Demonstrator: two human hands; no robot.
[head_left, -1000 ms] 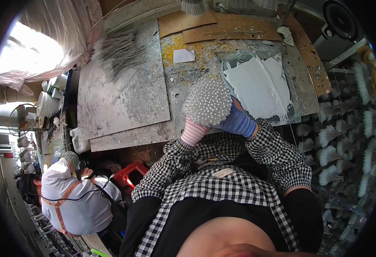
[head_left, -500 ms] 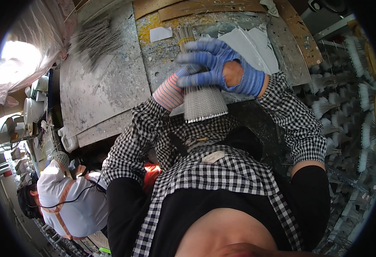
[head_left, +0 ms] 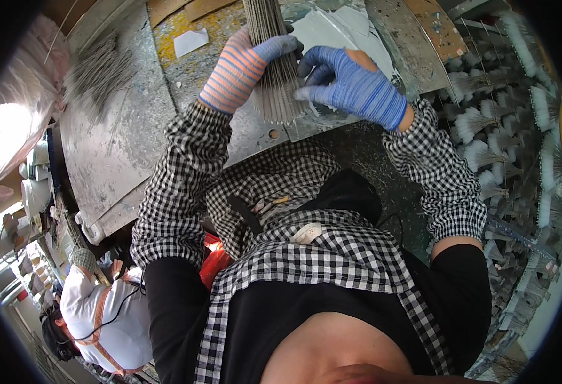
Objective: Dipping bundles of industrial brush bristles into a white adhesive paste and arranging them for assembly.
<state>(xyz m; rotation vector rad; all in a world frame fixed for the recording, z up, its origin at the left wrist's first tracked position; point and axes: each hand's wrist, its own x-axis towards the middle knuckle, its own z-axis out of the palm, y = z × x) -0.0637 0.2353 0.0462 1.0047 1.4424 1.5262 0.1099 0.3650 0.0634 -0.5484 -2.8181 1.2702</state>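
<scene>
My left hand point(head_left: 242, 67), in an orange-and-grey striped glove with blue fingers, is closed around a bundle of thin grey metal wires point(head_left: 279, 96). The bundle stands out over the worktable, with its fanned lower end toward me and its upper part running out of the top of the picture. At the bundle's right side is my right hand point(head_left: 356, 86), in a blue glove with a hole at the back. Its thumb and fingers are curved and apart beside the wires. Whether the fingertips touch the wires, I cannot tell.
A loose pile of similar wires point(head_left: 98, 73) lies on the left of the stained metal worktable point(head_left: 134, 131). White sheets point(head_left: 341, 35) and a small white paper point(head_left: 191, 42) lie farther back. Racks of white-bristled brushes point(head_left: 485, 121) stand at right. Another person point(head_left: 105, 320) works at lower left.
The bundle has moved away from me and its near end looks different, without the wide mesh-like flare. My right hand has come off the bundle's top to its right side; the left now grips higher up.
</scene>
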